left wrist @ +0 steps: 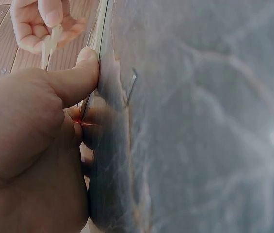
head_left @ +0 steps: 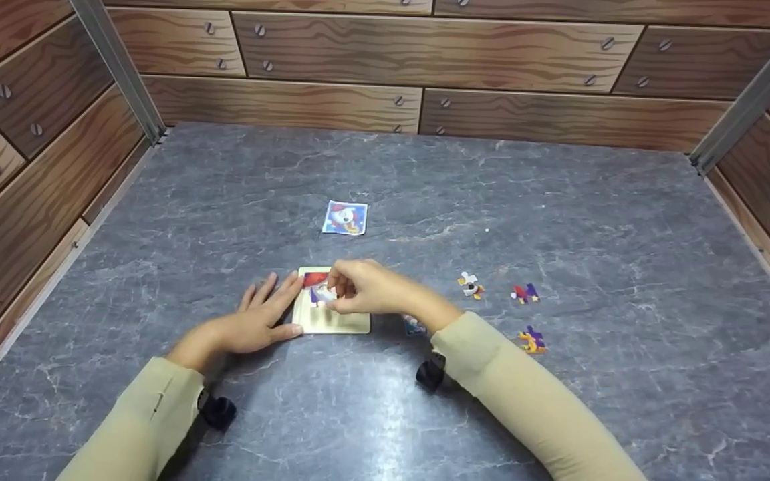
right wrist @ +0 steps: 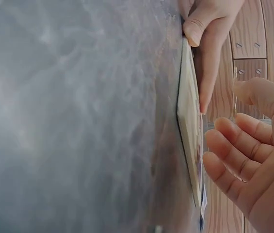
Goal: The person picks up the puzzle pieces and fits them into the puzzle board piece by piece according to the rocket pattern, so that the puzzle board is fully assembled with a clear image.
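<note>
the step in hand looks to be setting a puzzle piece (left wrist: 54, 41), which the right hand (head_left: 363, 287) pinches over the board (head_left: 337, 325); the board lies on the worktop (head_left: 579, 227), left of the middle. a red patch of picture (head_left: 315, 279) shows in the board's far left part, but the fingers hide how much of the picture is in place. the left hand (head_left: 258, 326) grips nothing: its fingers are straight and touch the board's left edge, the thumb at the near left corner, seemingly to steady it. the next move, i judge, calls for turning the piece until its tabs suit the place, then pressing it flat without shifting the board

around this, a white and yellow piece (head_left: 470, 286) lies to the right, a red and purple piece (head_left: 525, 293) further right, and an orange and purple piece (head_left: 533, 339) nearer. a picture card (head_left: 345, 218) lies flat on the far side, well apart from the board. what stands in the way is mostly the right arm (head_left: 435, 312): it partly covers a small dark coloured item (head_left: 415, 325), too hidden to make out
</note>
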`<state>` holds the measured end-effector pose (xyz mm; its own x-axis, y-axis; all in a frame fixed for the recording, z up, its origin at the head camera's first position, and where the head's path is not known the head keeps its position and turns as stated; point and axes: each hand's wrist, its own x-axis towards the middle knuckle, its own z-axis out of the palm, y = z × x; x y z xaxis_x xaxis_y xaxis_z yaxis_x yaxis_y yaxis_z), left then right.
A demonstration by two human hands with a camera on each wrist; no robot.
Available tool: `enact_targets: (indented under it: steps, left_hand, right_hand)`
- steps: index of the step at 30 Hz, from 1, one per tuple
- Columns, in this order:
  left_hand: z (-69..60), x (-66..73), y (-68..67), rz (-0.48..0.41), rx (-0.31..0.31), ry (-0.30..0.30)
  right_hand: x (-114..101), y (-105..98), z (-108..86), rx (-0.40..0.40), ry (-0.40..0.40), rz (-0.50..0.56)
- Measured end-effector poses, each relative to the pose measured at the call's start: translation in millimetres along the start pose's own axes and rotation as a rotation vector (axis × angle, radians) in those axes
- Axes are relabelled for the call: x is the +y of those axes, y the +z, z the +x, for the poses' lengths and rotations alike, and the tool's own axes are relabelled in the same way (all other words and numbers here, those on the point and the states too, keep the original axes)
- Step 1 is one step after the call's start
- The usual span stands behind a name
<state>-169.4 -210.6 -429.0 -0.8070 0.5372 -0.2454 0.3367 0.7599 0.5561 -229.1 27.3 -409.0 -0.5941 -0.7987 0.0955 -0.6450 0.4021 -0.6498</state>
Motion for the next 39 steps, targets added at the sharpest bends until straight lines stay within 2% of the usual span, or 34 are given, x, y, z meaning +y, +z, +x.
enact_targets:
  steps: [12, 21, 27, 32, 39]
  left_hand:
    - [0.5, -0.2, -1.1, -0.009, -0.014, -0.008]
    - [-0.2, -0.4, -0.4, -0.014, -0.013, -0.008]
    - [-0.6, -0.7, 0.1, -0.011, -0.003, 0.002]
    - [-0.5, -1.1, 0.7, -0.007, -0.003, 0.006]
    - [-1.2, 0.1, 0.2, -0.003, -0.002, 0.004]
  right_hand:
    - [-0.6, 9.8, 10.8, -0.026, 0.012, -0.013]
    - [-1.5, 15.3, 15.1, -0.039, 0.033, -0.095]
    - [-3.9, 19.8, 16.5, -0.027, 0.089, -0.162]
    - [-5.3, 22.8, 17.3, -0.014, 0.142, -0.17]
    - [-6.9, 22.6, 17.2, -0.029, 0.163, -0.19]
